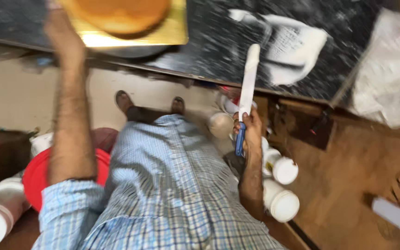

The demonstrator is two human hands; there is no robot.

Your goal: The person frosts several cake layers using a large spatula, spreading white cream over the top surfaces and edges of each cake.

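My right hand (251,128) grips the blue handle of a long palette knife (247,81) whose blade is coated in white cream and points up toward the dark speckled counter (218,41). My left hand (61,30) reaches up to the counter and rests at the edge of a square gold cake board (167,30). A round brown cake (121,14) sits on that board, which seems to lie on a grey turntable. The picture is blurred by motion. My checked shirt and my shoes fill the middle of the view.
A crumpled white paper (292,44) lies on the counter, and a white plastic bag (390,78) sits at its right end. Several white lidded tubs (281,201) stand on the floor to my right. A red lid (35,178) and more white tubs are at my left.
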